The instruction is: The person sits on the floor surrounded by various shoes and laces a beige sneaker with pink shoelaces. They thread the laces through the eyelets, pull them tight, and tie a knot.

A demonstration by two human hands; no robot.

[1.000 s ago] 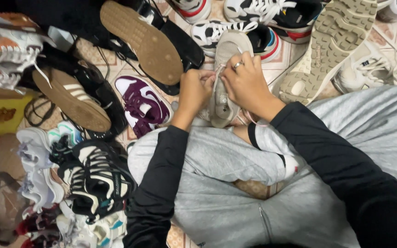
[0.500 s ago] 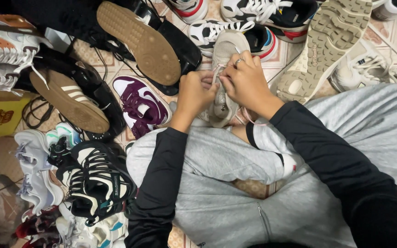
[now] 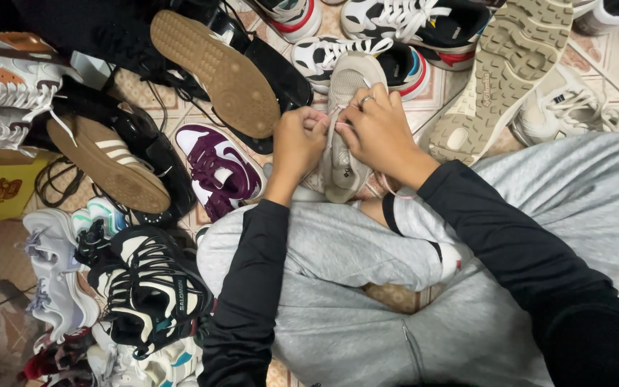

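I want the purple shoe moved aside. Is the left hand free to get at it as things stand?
Probably not right away: the left hand is gripping the beige sneaker with the right hand. The purple shoe lies uncovered just beside it.

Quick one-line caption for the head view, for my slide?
Both hands, left hand and right hand, grip the laces of a beige sneaker amid scattered shoes on a tiled floor.
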